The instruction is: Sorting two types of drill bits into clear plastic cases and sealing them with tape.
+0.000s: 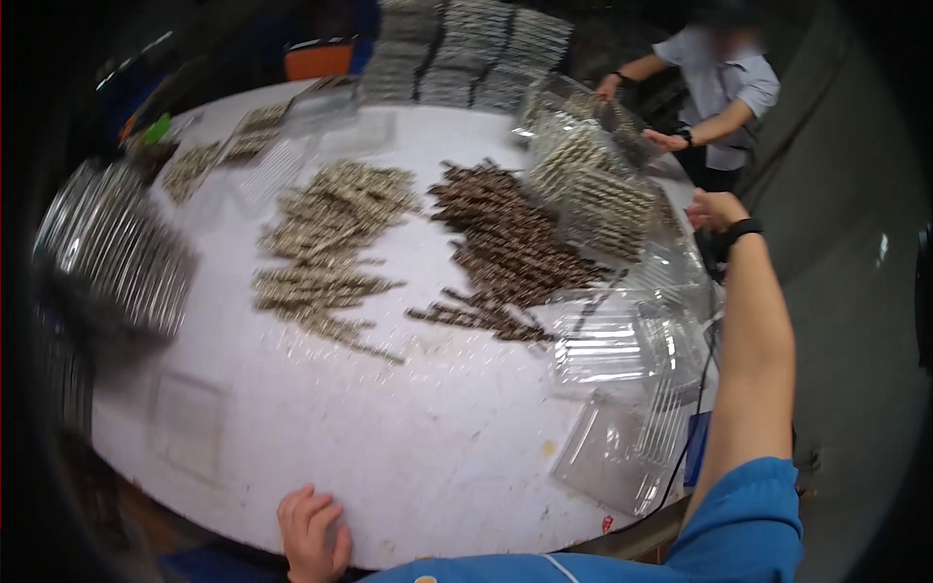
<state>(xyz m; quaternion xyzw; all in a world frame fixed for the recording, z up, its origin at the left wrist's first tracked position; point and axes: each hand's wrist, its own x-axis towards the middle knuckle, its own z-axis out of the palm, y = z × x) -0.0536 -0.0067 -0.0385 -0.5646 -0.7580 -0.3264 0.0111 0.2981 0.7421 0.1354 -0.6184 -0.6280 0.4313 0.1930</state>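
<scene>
My left hand (313, 532) rests at the near edge of the white table (418, 428), its fingers stretched out and nothing in it. Stretched far to the right, my right hand (716, 209) is beside the filled clear plastic trays (607, 209); its fingers are blurred and I cannot tell whether they grip anything. The trays hold rows of pale, slim twisted rods. In the middle of the table lie a loose pile of pale gold twisted rods (335, 233) and a pile of dark brown ones (510, 238).
Empty clear plastic trays (603, 345) overlap along the right side. A co-worker's hands (666, 141) are at the filled trays. Stacked trays (121, 248) stand at the left, and more tray stacks (462, 53) at the back. A black cable (695, 428) runs down the right edge.
</scene>
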